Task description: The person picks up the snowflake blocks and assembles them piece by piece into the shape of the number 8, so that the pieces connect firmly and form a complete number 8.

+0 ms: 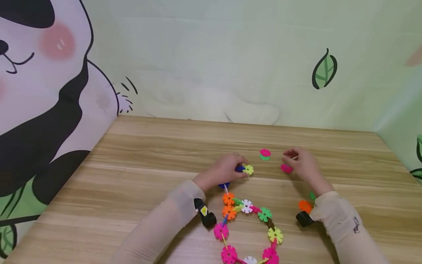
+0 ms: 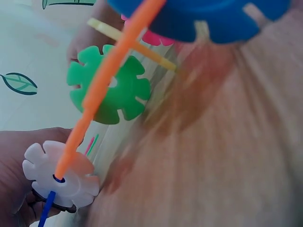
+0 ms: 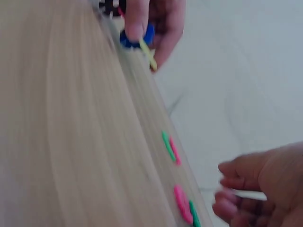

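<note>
My left hand grips a blue notched disc between thumb and fingers above the wooden table. A yellow disc is slotted into the blue one and sticks out to the right. My right hand pinches a thin white disc, seen edge-on, between thumb and fingertips. Just under that hand lies a pink disc. Below my left hand runs a chain of slotted discs, with another blue disc and orange discs at its top. It continues downward as a coloured ring.
A pink-and-green pair of discs lies between the hands, farther back. An orange disc and a small green disc are beside the right wrist. The table meets a painted wall behind.
</note>
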`<state>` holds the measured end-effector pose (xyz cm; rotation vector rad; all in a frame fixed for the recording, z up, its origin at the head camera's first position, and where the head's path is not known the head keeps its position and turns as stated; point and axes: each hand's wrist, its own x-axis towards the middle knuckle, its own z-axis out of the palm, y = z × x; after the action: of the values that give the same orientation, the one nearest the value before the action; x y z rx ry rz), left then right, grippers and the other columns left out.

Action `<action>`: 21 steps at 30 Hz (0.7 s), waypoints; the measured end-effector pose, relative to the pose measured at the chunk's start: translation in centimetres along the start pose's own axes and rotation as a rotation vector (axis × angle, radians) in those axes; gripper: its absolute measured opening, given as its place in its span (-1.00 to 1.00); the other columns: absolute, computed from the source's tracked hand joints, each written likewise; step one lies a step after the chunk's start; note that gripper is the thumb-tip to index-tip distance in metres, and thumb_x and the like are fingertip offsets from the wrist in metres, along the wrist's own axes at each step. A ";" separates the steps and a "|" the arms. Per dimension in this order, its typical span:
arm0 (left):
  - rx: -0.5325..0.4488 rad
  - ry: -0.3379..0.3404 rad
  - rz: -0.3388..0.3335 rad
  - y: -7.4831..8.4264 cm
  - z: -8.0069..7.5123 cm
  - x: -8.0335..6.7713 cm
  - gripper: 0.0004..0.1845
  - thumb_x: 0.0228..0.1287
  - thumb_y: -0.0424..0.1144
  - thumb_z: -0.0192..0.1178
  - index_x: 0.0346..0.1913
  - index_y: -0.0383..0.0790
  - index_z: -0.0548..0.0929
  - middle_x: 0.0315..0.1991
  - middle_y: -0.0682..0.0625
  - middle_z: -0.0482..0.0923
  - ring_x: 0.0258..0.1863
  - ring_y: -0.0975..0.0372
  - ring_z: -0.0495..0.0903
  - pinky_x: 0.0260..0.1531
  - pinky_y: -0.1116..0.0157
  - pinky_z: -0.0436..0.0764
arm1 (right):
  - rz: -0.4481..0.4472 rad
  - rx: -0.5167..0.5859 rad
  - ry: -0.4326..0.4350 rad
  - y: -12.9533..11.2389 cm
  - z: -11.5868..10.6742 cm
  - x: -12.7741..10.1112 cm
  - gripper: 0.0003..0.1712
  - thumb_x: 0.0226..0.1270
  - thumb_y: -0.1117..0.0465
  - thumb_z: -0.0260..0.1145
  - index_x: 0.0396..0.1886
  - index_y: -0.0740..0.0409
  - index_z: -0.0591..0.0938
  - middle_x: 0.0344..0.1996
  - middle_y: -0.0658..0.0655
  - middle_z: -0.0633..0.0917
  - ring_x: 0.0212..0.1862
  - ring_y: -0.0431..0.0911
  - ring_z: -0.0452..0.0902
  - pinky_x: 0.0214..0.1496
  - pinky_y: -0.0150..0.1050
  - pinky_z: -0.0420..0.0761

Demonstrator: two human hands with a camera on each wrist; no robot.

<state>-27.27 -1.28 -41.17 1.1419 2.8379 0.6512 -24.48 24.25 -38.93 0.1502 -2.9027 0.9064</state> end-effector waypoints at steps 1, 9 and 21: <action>-0.003 -0.002 0.002 0.0 0.0 0.0 -0.56 0.21 -0.04 0.31 0.11 -0.16 0.63 -0.04 -0.02 0.67 -0.14 0.23 0.60 -0.05 0.31 0.56 | 0.013 -0.035 0.010 0.3 -0.1 0.0 -0.64 0.38 0.14 0.21 -0.04 0.37 0.58 -0.15 0.36 0.66 -0.18 0.15 0.58 -0.25 -0.18 0.53; -0.019 0.012 -0.004 0.1 0.1 -0.1 -0.56 0.21 -0.04 0.31 0.10 -0.15 0.62 -0.03 -0.03 0.67 -0.10 0.21 0.61 -0.02 0.31 0.57 | 0.085 -0.133 -0.060 1.8 0.0 0.2 -0.53 0.36 0.08 0.23 0.00 0.44 0.55 -0.16 0.38 0.65 -0.16 0.16 0.54 -0.11 -0.03 0.54; -0.039 0.001 -0.046 0.0 0.1 -0.4 -0.55 0.21 -0.04 0.31 0.12 -0.14 0.60 -0.12 0.00 0.67 -0.20 0.25 0.58 -0.11 0.34 0.56 | 0.066 0.036 -0.052 2.0 0.2 0.1 -0.63 0.33 0.28 0.25 0.04 0.42 0.45 -0.19 0.39 0.60 -0.29 0.05 0.58 -0.27 -0.21 0.58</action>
<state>-26.92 -1.49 -41.35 1.0682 2.8294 0.7017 -24.87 25.81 -40.19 0.0826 -2.9558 0.9799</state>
